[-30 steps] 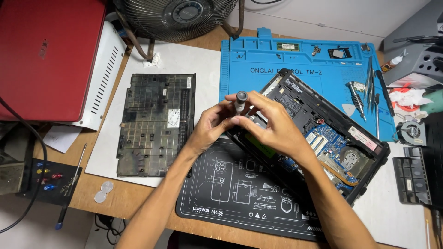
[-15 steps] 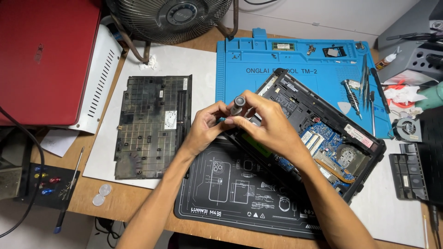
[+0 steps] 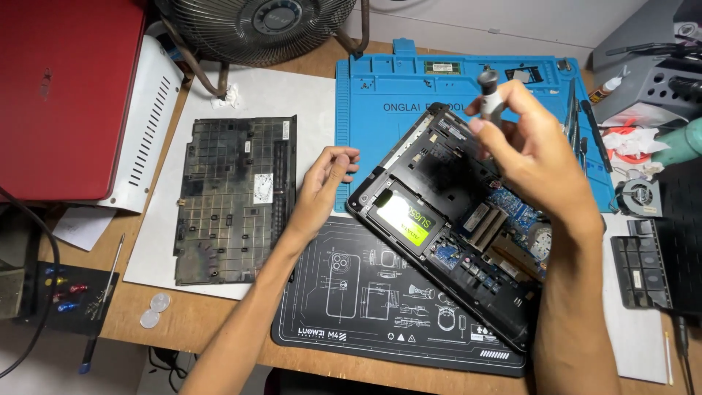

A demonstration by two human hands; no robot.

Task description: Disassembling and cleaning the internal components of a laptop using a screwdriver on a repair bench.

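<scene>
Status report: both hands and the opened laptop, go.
Right hand grips screwdriver above opened laptop. Left hand empty, beside laptop's corner. Nothing between.

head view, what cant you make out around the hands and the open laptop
- Tip of the screwdriver: head view, hidden behind the right hand.
- Whether the left hand holds a screw: curled fingers hide it, too small.
- Laptop right corner: covered by the right forearm.
- Red laptop: cut off by the left and top edges.
- Fan: cut off by the top edge.

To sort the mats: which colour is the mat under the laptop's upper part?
Blue mat, clearest in the head view.
</scene>
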